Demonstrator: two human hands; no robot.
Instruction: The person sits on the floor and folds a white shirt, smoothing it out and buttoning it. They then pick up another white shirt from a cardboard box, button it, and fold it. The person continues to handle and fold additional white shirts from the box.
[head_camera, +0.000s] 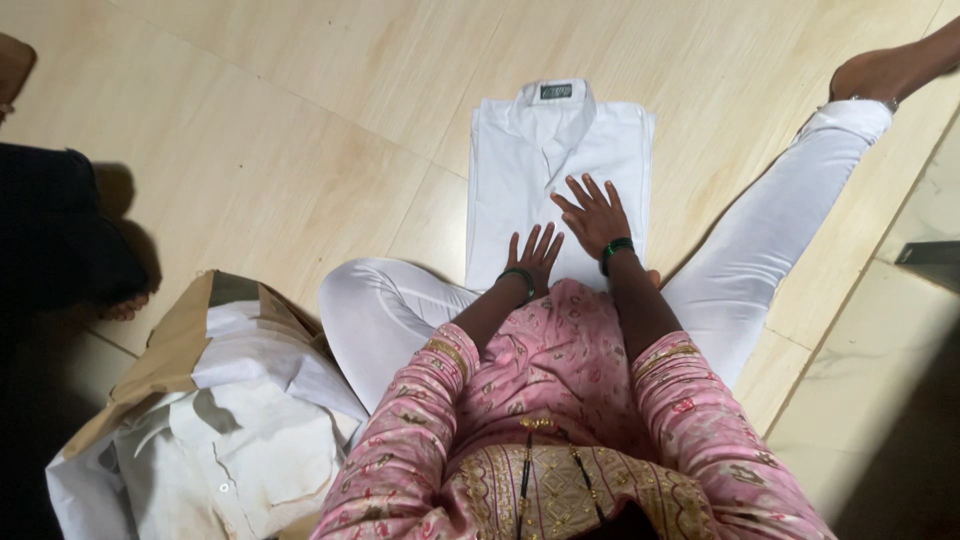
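Note:
A white collared shirt (520, 160) lies folded into a neat rectangle on the beige tile floor, collar pointing away from me. Both palms press flat on its lower half. My left hand (533, 256) rests near the bottom edge with fingers spread. My right hand (595, 213) lies a little higher and to the right, fingers also spread. Each wrist wears a green bangle. I sit on the floor in white trousers (780, 230) and a pink patterned top, legs apart on either side of the shirt.
A pile of crumpled white garments (240, 420) sits on a brown paper or cardboard sheet (170, 345) at my lower left. Another person in dark clothing (50, 230) sits at the left edge. A dark object (930, 252) lies at the right.

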